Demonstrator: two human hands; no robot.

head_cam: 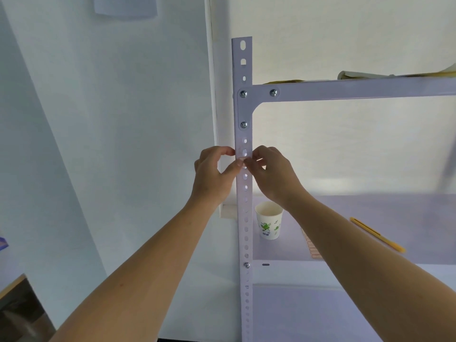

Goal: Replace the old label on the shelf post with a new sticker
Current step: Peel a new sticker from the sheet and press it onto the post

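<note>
- Fingers (238, 166) of both hands meet on the post (244, 193), pinched together on a small label (244, 159) stuck to its front, just below the corner bracket (244, 107).
- Left hand (213, 174) comes in from the left, right hand (271, 174) from the right, both arms stretched up.
- Label is mostly covered by fingertips, so honestly can't tell if it's old or new.
- Cup (269, 220) and yellow pen (377, 234) sit on the shelf (370, 218) behind; a sheet by the pen is half hidden.
</note>
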